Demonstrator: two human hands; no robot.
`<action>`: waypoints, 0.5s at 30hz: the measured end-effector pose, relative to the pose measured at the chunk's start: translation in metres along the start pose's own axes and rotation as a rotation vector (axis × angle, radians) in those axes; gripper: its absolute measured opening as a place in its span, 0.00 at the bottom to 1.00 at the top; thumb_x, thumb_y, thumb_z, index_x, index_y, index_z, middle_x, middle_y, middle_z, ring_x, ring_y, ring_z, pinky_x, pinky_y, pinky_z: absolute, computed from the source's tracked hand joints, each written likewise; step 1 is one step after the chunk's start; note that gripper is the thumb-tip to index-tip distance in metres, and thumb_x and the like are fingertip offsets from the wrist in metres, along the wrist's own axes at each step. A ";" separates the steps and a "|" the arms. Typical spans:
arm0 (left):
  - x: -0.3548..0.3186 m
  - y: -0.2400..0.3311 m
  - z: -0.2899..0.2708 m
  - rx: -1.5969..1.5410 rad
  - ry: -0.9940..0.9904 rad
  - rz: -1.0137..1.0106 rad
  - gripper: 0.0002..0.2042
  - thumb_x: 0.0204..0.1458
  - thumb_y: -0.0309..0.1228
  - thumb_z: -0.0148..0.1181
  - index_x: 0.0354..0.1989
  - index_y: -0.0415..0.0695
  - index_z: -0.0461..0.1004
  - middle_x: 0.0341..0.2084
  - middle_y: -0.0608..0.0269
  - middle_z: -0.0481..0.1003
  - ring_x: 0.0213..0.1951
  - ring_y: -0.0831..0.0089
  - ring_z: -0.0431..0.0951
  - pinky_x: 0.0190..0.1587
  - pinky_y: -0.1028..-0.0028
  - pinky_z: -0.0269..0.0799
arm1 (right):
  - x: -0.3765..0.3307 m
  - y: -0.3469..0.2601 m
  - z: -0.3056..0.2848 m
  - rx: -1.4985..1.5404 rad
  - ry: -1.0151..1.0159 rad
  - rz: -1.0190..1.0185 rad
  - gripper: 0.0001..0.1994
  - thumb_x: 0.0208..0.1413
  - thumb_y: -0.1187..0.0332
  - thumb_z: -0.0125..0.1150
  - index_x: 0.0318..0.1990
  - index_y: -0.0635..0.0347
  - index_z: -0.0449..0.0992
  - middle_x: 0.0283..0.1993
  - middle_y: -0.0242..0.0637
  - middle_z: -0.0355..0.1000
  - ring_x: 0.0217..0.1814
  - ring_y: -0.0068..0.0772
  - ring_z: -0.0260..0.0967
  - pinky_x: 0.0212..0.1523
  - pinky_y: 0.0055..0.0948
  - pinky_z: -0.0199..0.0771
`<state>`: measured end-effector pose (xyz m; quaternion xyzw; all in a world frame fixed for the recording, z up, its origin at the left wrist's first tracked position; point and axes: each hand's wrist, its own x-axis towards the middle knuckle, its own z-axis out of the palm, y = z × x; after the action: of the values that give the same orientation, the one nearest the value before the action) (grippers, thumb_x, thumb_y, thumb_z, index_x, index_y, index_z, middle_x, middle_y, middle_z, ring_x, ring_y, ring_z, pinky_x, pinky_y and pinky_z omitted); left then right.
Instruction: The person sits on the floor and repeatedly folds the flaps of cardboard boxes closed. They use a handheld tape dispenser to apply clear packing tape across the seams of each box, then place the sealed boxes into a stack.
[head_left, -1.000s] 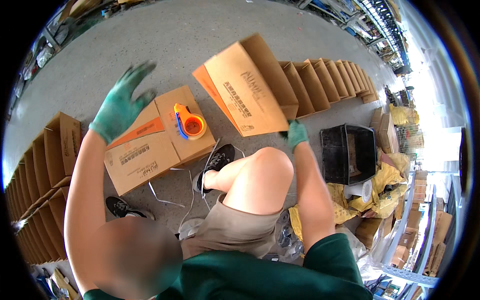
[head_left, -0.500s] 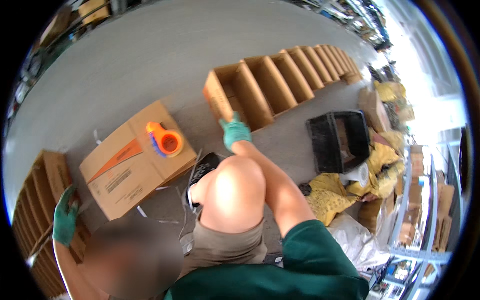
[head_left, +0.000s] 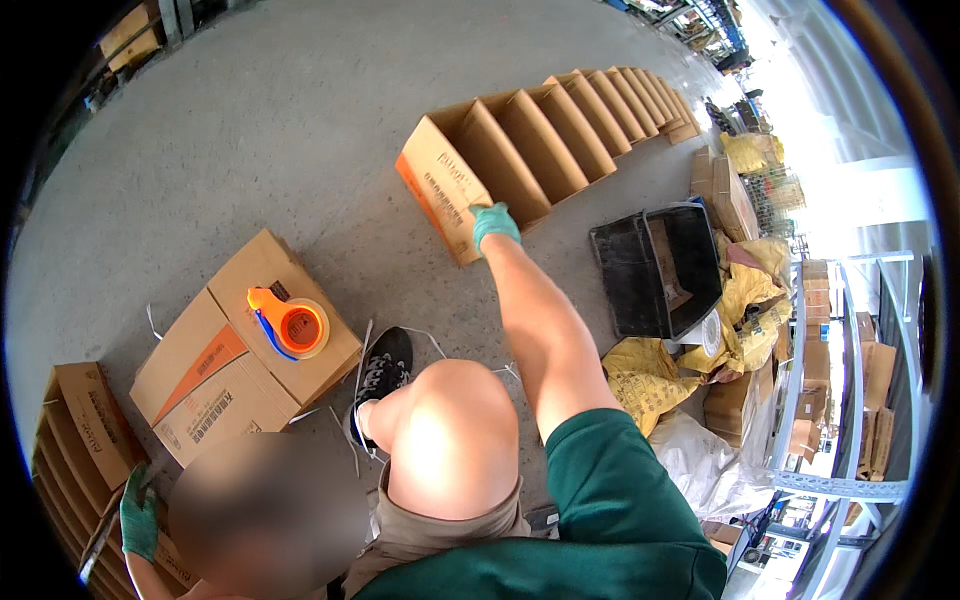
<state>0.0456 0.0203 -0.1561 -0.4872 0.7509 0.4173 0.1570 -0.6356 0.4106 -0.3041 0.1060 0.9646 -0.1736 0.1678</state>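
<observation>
My right hand, in a green glove, grips the rim of the nearest open cardboard box. Its fingers are partly hidden behind the wall. That box heads a curved row of open boxes. At the lower left my left hand, gloved too, has its fingers extended beside another row of open boxes; contact is unclear. Between the hands lies a flattened carton with an orange stripe. An orange tape dispenser rests on it.
A black plastic bin stands right of the box row. Yellow sacks and a whitish plastic bag lie nearby. A metal rack holds cartons at the right. My shoe is beside the flat carton, among loose white straps.
My right arm is stretched further forward, still on the same box. The view has shifted, so the flat carton and left row sit lower. My left hand stays by the left row.
</observation>
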 end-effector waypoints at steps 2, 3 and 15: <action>0.005 -0.015 -0.003 0.003 -0.026 0.006 0.26 0.59 0.19 0.46 0.68 0.39 0.59 0.66 0.54 0.62 0.67 0.64 0.61 0.69 0.68 0.54 | 0.016 -0.008 -0.010 -0.056 0.051 0.038 0.36 0.53 0.43 0.59 0.64 0.56 0.62 0.62 0.55 0.67 0.63 0.54 0.68 0.61 0.45 0.69; 0.006 -0.024 -0.003 0.000 -0.036 0.005 0.26 0.59 0.19 0.46 0.68 0.39 0.59 0.66 0.54 0.62 0.67 0.64 0.61 0.69 0.68 0.54 | 0.021 -0.014 -0.016 -0.081 0.069 0.067 0.38 0.53 0.42 0.59 0.66 0.55 0.60 0.63 0.54 0.66 0.63 0.54 0.67 0.62 0.44 0.69; 0.019 -0.062 0.024 0.355 -0.166 -0.132 0.24 0.62 0.39 0.50 0.64 0.41 0.65 0.60 0.47 0.69 0.60 0.53 0.69 0.63 0.63 0.64 | -0.083 -0.127 -0.022 -0.642 -0.566 -0.911 0.24 0.60 0.58 0.57 0.61 0.56 0.71 0.59 0.46 0.72 0.61 0.47 0.69 0.61 0.38 0.69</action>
<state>0.0860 0.0166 -0.2128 -0.4639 0.7637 0.3057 0.3287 -0.5989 0.2898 -0.2170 -0.4216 0.8352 0.0492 0.3497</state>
